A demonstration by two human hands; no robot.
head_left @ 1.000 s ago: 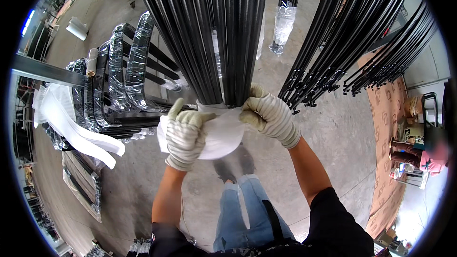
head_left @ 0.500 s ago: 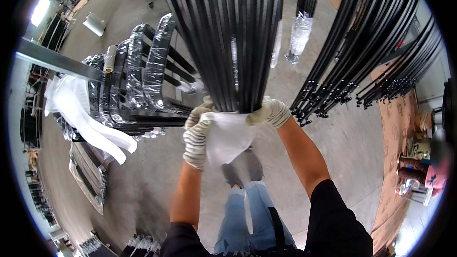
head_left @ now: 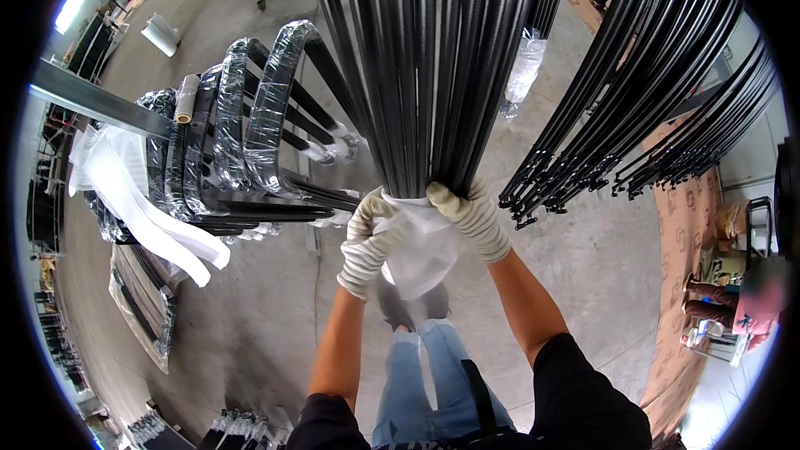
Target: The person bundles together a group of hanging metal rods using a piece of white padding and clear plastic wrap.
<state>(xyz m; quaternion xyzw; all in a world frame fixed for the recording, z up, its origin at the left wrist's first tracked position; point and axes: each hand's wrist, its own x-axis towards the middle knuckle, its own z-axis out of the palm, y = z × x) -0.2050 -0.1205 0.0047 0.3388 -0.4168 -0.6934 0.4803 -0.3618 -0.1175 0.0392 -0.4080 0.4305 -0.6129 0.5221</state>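
Observation:
A bundle of long black metal tubes (head_left: 433,75) hangs down in front of me, its lower ends drawn close together. Around those ends is a white foam sheet (head_left: 421,254), its loose part bunched below the tubes. My left hand (head_left: 367,242), in a striped work glove, grips the sheet at the left of the bundle with curled fingers. On the other side my right hand (head_left: 473,218), gloved alike, presses the sheet against the tube ends, its thumb on the front.
To the left stand black bent frames (head_left: 279,108) wrapped in clear film, with white foam strips (head_left: 154,208) and a film roll (head_left: 186,98) on them. More black tubes (head_left: 633,75) hang at the right. A person (head_left: 742,308) is at the far right.
Both hands have come closer together, drawing the foam sheet tighter round the tube ends. The right thumb now lies across the front, and the bundle sits slightly further right in view.

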